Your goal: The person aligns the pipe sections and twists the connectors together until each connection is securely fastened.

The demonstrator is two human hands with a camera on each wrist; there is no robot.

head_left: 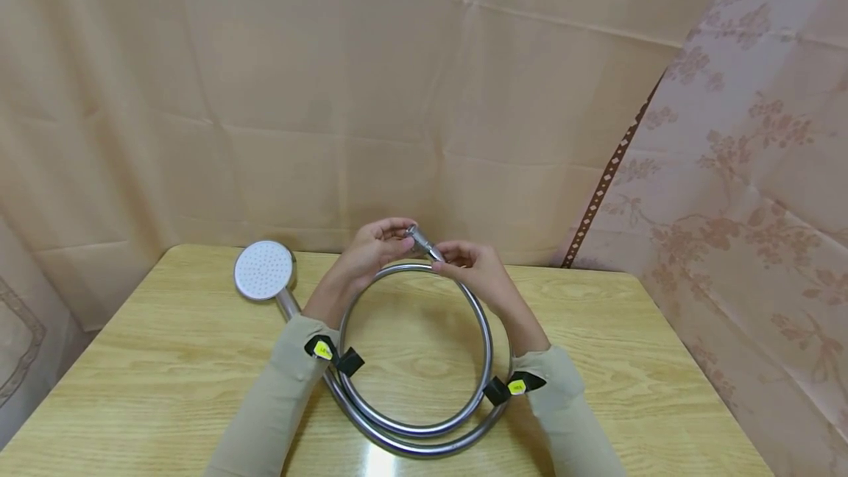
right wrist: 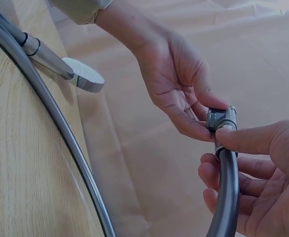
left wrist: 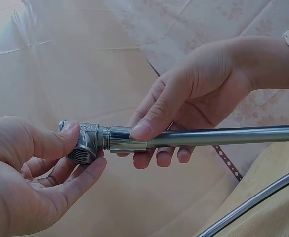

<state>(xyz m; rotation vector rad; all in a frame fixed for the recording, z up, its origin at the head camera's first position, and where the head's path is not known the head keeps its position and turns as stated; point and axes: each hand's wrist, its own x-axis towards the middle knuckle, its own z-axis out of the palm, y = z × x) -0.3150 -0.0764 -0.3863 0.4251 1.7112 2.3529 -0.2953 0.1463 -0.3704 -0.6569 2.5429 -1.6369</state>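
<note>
My left hand [head_left: 367, 256] pinches a silver metal tee fitting [left wrist: 88, 139] between thumb and fingers; an opening with ridged thread faces down in the left wrist view. My right hand [head_left: 483, 274] pinches the shiny end nut [left wrist: 128, 139] of a grey metal shower hose [head_left: 489, 344], thumb on top and fingers beneath. The nut sits in line against the fitting, and some thread shows between them. Both are held up over the back edge of the table. The hose lies coiled below and leads to a round shower head [head_left: 263, 271] with a white face.
A wood-grain table [head_left: 616, 359] carries the hose coil and the shower head, which lies at the back left. Behind it hangs a beige cloth [head_left: 397, 94], with a flowered cloth [head_left: 762, 168] on the right. Small black cameras sit on both wrists.
</note>
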